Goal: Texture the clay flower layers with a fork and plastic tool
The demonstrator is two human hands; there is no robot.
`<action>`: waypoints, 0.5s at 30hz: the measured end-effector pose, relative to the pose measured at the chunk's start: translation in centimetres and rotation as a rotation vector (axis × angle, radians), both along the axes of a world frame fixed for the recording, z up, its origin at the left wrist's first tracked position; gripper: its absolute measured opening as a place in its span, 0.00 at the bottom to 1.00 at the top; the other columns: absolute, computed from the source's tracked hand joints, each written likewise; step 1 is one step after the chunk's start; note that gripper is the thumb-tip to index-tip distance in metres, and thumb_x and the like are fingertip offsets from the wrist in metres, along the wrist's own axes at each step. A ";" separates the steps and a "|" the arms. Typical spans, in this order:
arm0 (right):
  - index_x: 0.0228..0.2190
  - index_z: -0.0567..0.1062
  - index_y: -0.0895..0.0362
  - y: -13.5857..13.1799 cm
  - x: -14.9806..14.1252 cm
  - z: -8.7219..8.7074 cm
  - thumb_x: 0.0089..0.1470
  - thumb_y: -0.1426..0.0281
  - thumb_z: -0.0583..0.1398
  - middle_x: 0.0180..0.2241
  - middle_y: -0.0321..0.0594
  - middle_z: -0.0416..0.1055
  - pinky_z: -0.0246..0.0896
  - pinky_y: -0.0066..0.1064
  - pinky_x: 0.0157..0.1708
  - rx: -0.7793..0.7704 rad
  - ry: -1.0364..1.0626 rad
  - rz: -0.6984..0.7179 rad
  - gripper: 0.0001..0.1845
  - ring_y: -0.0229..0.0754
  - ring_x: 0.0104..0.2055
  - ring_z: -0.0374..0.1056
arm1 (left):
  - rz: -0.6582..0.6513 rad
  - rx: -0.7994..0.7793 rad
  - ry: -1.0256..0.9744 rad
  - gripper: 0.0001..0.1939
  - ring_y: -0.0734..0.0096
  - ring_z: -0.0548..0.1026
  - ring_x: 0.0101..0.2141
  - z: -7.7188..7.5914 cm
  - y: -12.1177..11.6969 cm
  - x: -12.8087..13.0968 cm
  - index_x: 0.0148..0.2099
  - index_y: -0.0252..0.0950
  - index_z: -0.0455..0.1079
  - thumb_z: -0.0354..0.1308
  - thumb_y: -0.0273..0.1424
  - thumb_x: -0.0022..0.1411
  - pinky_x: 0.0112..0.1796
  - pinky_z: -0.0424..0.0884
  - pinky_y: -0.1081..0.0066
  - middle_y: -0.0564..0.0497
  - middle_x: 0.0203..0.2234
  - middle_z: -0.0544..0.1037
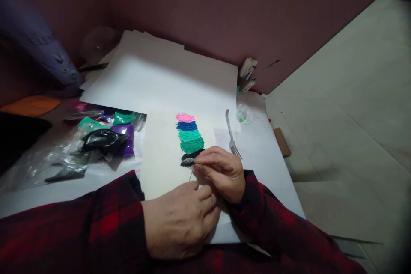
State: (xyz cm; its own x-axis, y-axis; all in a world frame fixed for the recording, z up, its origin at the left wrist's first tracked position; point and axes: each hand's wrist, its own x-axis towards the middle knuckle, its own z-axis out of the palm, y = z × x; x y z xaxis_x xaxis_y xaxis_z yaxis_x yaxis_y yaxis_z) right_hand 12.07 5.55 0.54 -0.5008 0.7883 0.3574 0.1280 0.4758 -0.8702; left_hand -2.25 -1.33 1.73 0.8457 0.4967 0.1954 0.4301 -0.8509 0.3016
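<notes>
A cream sheet (157, 150) lies before me with a column of textured clay-like bands in pink (185, 117), blue (186, 126), light green (189, 135), darker green (192, 145) and black (189, 155). My right hand (223, 171) pinches what looks like a fork (188, 161), its tines over the black band. The rest of that fork is hidden by the fingers. Below it, my left hand (184, 218) is closed low over the sheet. A thin pale rod (191, 174) shows between the two hands; what the left fingers hold is hidden.
Another fork (231, 137) lies right of the sheet, near a small clear wrapper (245, 114). Clear bags with black (104, 139), purple (127, 137) and green packets are at left. Large white sheets (167, 68) lie behind, against the wall. The table's right edge borders the floor.
</notes>
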 end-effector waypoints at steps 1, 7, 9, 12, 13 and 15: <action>0.31 0.79 0.55 0.0 0.0 0.0 0.50 0.74 0.62 0.31 0.41 0.72 0.69 0.33 0.32 -0.004 0.004 0.003 0.05 0.38 0.32 0.69 | -0.001 0.001 -0.001 0.17 0.58 0.66 0.35 0.0 0.0 0.0 0.50 0.29 0.63 0.50 0.31 0.60 0.34 0.62 0.60 0.43 0.34 0.71; 0.30 0.79 0.55 0.1 -0.2 -0.1 0.50 0.74 0.62 0.31 0.40 0.72 0.69 0.34 0.33 -0.032 0.020 0.008 0.05 0.38 0.32 0.69 | -0.009 0.009 0.010 0.18 0.58 0.65 0.34 0.1 -0.1 -0.1 0.51 0.27 0.63 0.49 0.31 0.60 0.32 0.61 0.60 0.42 0.35 0.71; 0.30 0.79 0.55 0.1 -0.2 -0.1 0.50 0.74 0.62 0.31 0.40 0.72 0.69 0.34 0.33 -0.040 0.023 0.012 0.05 0.38 0.33 0.69 | -0.011 0.004 0.021 0.19 0.58 0.65 0.35 0.1 -0.1 -0.1 0.52 0.27 0.63 0.49 0.31 0.61 0.33 0.61 0.59 0.42 0.35 0.71; 0.31 0.79 0.55 0.1 -0.2 -0.2 0.50 0.74 0.62 0.31 0.40 0.72 0.70 0.35 0.33 -0.053 0.034 0.030 0.05 0.38 0.32 0.70 | -0.010 0.005 0.018 0.19 0.58 0.66 0.35 0.1 0.0 -0.1 0.52 0.27 0.63 0.48 0.31 0.61 0.34 0.62 0.59 0.41 0.36 0.72; 0.31 0.79 0.55 0.1 -0.3 -0.2 0.50 0.73 0.62 0.31 0.40 0.72 0.70 0.35 0.33 -0.058 0.041 0.034 0.05 0.38 0.32 0.70 | -0.009 0.008 0.015 0.19 0.58 0.66 0.35 0.1 0.0 -0.1 0.52 0.27 0.63 0.48 0.31 0.61 0.34 0.62 0.60 0.41 0.36 0.72; 0.31 0.79 0.54 0.0 -0.3 -0.3 0.50 0.73 0.62 0.31 0.40 0.72 0.70 0.35 0.33 -0.070 0.053 0.039 0.05 0.38 0.32 0.69 | -0.007 0.020 0.008 0.18 0.58 0.66 0.36 0.0 -0.1 -0.1 0.51 0.27 0.63 0.49 0.31 0.60 0.35 0.62 0.60 0.41 0.35 0.72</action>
State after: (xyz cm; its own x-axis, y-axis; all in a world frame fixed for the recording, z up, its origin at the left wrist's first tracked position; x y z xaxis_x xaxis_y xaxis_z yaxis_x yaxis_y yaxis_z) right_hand 11.76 5.59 0.26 -0.5134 0.7927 0.3289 0.0635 0.4173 -0.9066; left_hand -2.36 -1.38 1.76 0.8506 0.4869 0.1984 0.4267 -0.8598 0.2806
